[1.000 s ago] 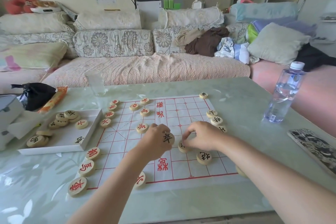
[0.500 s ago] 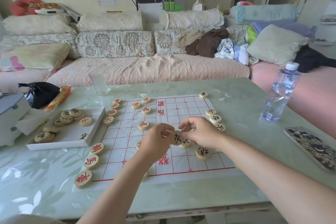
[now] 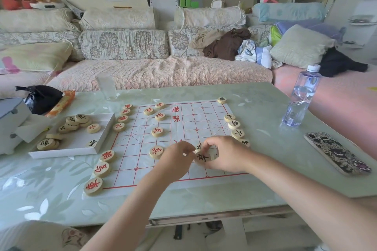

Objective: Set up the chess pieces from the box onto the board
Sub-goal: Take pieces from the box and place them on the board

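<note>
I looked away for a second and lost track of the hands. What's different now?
The right hand rose from the board and met the left hand, which brought over the black-lettered piece. The right hand now pinches it. Whether the left still holds it is unclear. The box, its loose pieces and the bottle stayed put.

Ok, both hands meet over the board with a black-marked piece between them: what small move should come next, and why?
Probably the right hand should lower the black-marked piece it pinches onto a free crossing in the right half of the board: the other black pieces line that edge, the red pieces the left.
</note>
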